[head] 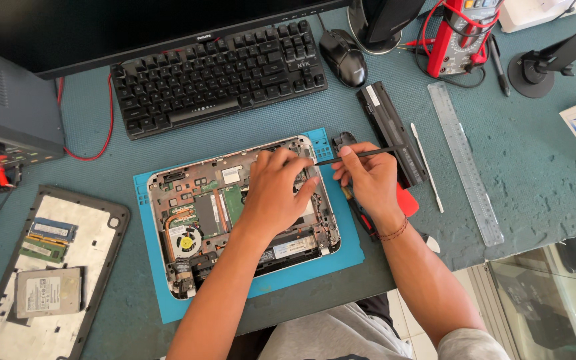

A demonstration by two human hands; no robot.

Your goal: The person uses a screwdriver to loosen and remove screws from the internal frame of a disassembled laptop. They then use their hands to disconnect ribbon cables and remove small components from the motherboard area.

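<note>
A teal tabletop (535, 173) is seen from above, with a dark monitor (135, 27) along its far edge and a black keyboard (218, 70) laid in front of it. A grey box-shaped device (8, 107) stands at the left edge. Near the middle, a blue work mat (151, 267) is spread out, and on it an opened laptop base (235, 213) is placed with its circuit board, copper heat pipe and round fan (186, 241) exposed. To the left of the mat, the removed bottom cover (55, 273) is laid inside-up; a hard drive (48, 292) and two memory modules (48, 240) are set on it.

The left hand (275, 193) is rested on the far right part of the laptop base, its fingers curled and pressed down against the board; what lies beneath them cannot be told. The right hand (371, 180) is held just beside the base's right edge, and a thin black tool (355, 157) is pinched between thumb and fingers, its tip directed towards the left fingertips at the base's far right corner.

A long black battery (389, 127) is laid just beyond the right hand, with a slim white spudger (427, 167) and a clear ruler (465, 163) to its right. A black mouse (343, 58) and a red multimeter (461, 33) are placed at the far edge.
</note>
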